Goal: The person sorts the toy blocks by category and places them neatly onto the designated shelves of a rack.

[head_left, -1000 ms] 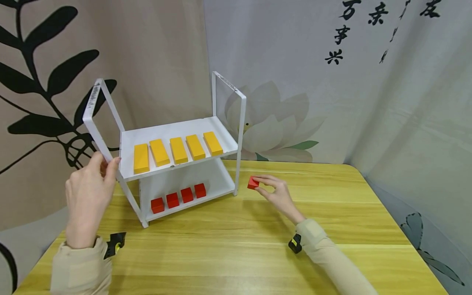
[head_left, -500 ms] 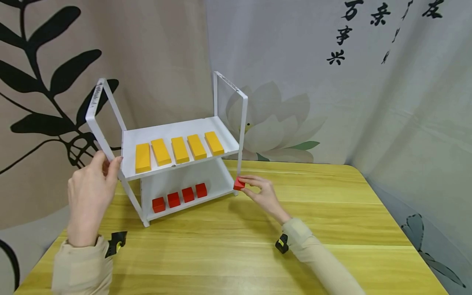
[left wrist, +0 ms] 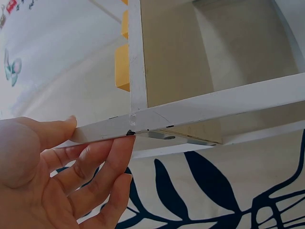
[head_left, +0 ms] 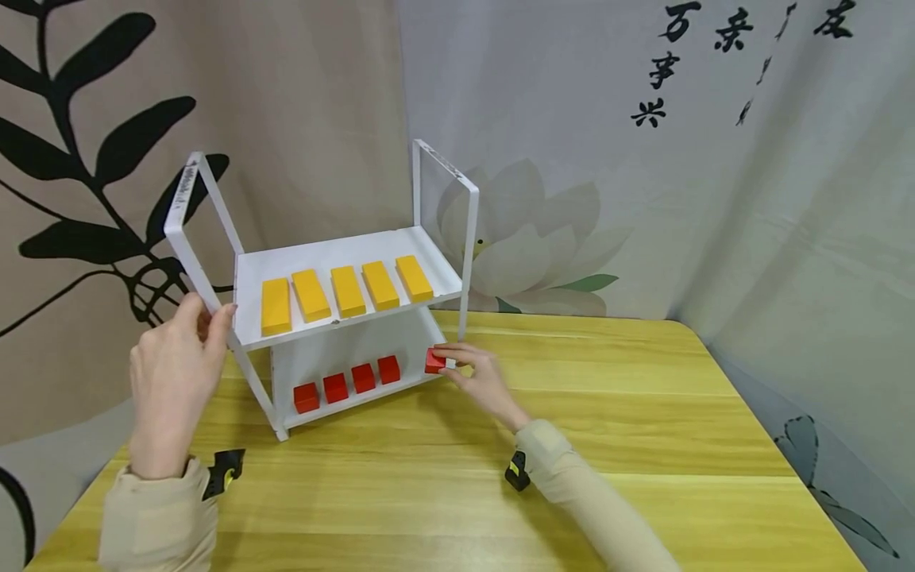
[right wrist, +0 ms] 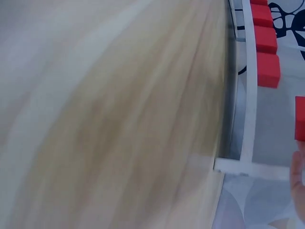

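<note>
A white two-tier rack [head_left: 350, 238] stands at the left of the table. My left hand [head_left: 171, 381] pinches its left front post; the left wrist view shows the thumb on one side of the post [left wrist: 190, 112] and the fingers on the other. Between thumb and fingers, my right hand [head_left: 486, 385] pinches a red cube [head_left: 434, 361] at the right end of the lower shelf. In the right wrist view that cube [right wrist: 300, 118] is cut by the frame edge. Several red cubes [head_left: 334, 388] sit in a row on the lower shelf, left of the held one.
Several yellow blocks [head_left: 348, 291] lie in a row on the upper shelf. The wooden table [head_left: 643, 413] extends to the right and in front of the rack. Behind it hang printed curtains [head_left: 543, 95].
My right hand has moved left with the red cube, from beside the rack, past its right front post, to the lower shelf's right end. The left hand keeps its hold on the post.
</note>
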Demonstrator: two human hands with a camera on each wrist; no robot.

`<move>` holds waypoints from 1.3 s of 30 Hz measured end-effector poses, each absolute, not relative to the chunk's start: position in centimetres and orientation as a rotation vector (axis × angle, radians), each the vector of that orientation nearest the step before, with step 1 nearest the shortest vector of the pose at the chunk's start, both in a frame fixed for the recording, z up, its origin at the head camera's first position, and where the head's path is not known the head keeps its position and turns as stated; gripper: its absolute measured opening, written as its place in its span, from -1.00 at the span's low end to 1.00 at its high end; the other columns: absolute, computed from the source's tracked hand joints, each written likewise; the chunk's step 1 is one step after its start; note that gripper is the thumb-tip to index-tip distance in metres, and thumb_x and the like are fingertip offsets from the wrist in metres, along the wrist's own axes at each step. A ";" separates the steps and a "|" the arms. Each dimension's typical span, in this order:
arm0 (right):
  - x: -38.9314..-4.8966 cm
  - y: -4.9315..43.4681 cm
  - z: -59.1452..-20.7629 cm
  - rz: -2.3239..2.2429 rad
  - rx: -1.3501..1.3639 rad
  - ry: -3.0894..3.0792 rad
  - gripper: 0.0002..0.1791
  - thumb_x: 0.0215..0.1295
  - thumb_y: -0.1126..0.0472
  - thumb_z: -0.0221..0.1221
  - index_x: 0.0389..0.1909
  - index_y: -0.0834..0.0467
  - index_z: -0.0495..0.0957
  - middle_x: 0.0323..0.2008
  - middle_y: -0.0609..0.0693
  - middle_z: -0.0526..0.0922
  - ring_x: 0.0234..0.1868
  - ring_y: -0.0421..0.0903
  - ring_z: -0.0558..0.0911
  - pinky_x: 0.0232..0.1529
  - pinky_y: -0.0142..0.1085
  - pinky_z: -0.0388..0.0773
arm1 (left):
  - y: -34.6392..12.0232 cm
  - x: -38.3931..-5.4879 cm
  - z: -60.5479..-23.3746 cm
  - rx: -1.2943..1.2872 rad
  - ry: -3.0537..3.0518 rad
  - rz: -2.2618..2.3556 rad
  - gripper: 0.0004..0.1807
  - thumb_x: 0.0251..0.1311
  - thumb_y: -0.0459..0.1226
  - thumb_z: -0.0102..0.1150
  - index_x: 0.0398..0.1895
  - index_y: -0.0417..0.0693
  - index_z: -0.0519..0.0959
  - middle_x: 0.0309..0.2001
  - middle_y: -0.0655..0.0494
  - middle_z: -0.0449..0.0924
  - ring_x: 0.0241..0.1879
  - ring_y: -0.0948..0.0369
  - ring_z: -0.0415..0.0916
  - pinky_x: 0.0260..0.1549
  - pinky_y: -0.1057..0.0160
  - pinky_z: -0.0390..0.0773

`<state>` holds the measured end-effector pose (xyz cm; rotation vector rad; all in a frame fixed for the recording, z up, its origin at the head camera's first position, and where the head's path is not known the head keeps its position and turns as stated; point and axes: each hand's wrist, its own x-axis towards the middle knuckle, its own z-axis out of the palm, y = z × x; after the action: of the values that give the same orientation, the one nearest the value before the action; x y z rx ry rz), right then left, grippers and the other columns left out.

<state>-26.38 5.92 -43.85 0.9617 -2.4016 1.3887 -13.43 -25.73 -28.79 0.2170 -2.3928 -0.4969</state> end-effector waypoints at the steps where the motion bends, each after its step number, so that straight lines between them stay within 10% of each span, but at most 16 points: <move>1: -26.4 5.6 -43.9 1.386 0.963 -2.415 -0.68 0.18 0.34 0.25 -0.01 0.16 0.63 0.07 0.05 0.63 0.12 -0.01 0.59 -0.06 -0.15 0.59 | -25.7 -13.4 -28.8 0.216 -2.392 -0.495 -0.63 0.39 -0.12 -0.04 -0.34 -0.32 0.39 -0.64 -0.18 0.39 -0.74 0.07 0.19 -0.74 0.27 0.09; 34: -28.3 1.5 -45.4 1.387 0.863 -2.628 -0.59 0.26 0.54 0.01 0.07 0.21 0.57 0.28 0.19 0.43 0.32 0.06 0.41 -0.18 -0.39 0.56 | -25.4 -13.4 -28.7 0.239 -2.386 -0.501 -0.65 0.39 -0.14 -0.04 -0.32 -0.33 0.39 -0.65 -0.19 0.38 -0.75 0.06 0.19 -0.75 0.26 0.09; 39: -27.1 2.4 -44.9 1.226 0.988 -2.588 -0.59 0.27 0.51 0.05 0.13 0.25 0.51 0.32 0.21 0.36 0.32 0.10 0.40 0.03 -0.24 0.56 | -22.7 -13.2 -29.6 0.405 -2.218 -0.449 -0.64 0.39 -0.18 -0.06 -0.14 -0.41 0.42 -0.34 -0.34 0.48 -0.51 -0.20 0.38 -0.68 -0.02 0.31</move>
<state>-27.13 2.42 -44.93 0.9879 -2.5881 1.2260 -13.25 -22.66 -29.56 0.4050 -2.2180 -0.4495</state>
